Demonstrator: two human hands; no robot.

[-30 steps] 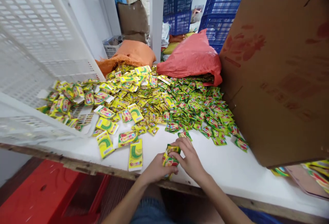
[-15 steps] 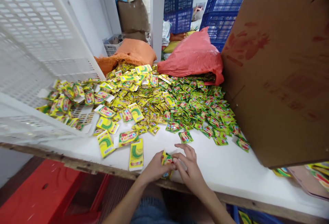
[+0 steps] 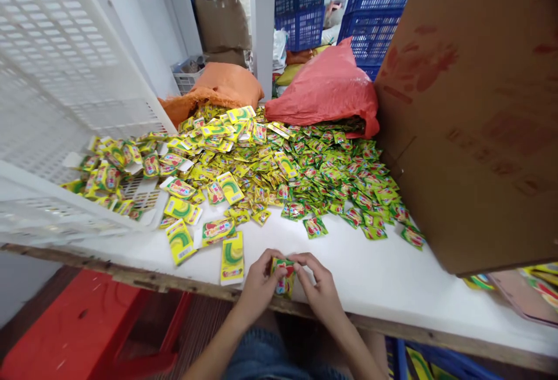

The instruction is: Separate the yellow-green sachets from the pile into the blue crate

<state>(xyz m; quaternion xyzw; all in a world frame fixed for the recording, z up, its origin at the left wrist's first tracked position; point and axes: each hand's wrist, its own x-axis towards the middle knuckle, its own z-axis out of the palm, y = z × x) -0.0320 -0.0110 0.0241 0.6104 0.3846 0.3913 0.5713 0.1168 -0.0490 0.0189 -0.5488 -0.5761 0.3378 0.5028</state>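
My left hand [image 3: 257,287] and my right hand [image 3: 320,290] meet at the near edge of the white table [image 3: 383,278]. Both pinch a small stack of green and yellow sachets [image 3: 283,275] held upright between the fingertips. A wide heap of the same small sachets [image 3: 305,176] covers the table's middle and back. One sachet [image 3: 314,227] lies alone just beyond my hands. Larger yellow packets [image 3: 232,258] lie flat to the left of my left hand.
A tilted white plastic crate [image 3: 65,107] stands at left with packets spilling from it. A red plastic bag [image 3: 326,89] and an orange sack [image 3: 218,89] lie behind the heap. A big cardboard box [image 3: 475,113] fills the right. Blue crates [image 3: 370,14] stand behind. A red stool [image 3: 78,327] sits below left.
My hands drew back from the heap toward the table's near edge with the small stack. The right hand's fingers closed onto the stack's right side. One sachet stayed behind on the table.
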